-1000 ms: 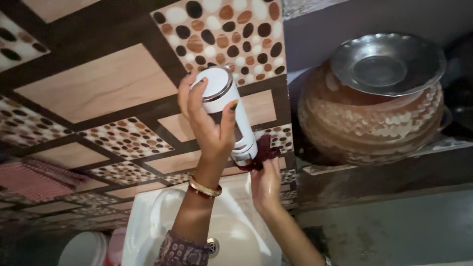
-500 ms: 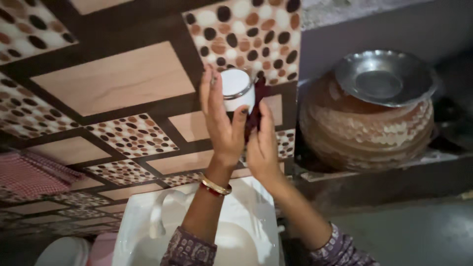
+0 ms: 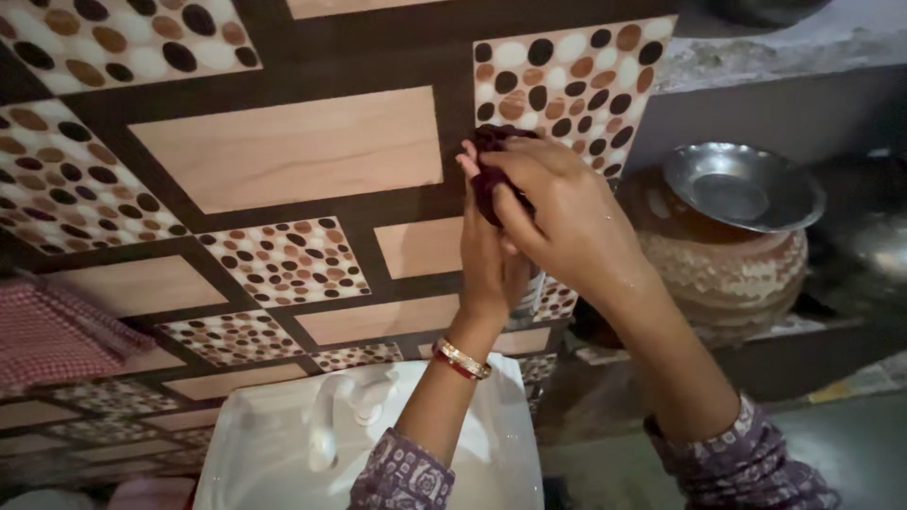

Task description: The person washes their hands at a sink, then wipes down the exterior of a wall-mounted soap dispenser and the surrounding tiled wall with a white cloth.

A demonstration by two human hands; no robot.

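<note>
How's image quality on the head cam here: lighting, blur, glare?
Head view: dim, warm light; the tiled wall is evenly lit and fairly sharp, while the lower corners fall into shadow. Both hands are slightly soft. The white sink looks smeared and low in detail. Mild glare on the steel bowl.

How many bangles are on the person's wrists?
1: a gold and red bangle on the left wrist, above the white sink. The right wrist shows bare, though its sleeve may hide more.
</note>
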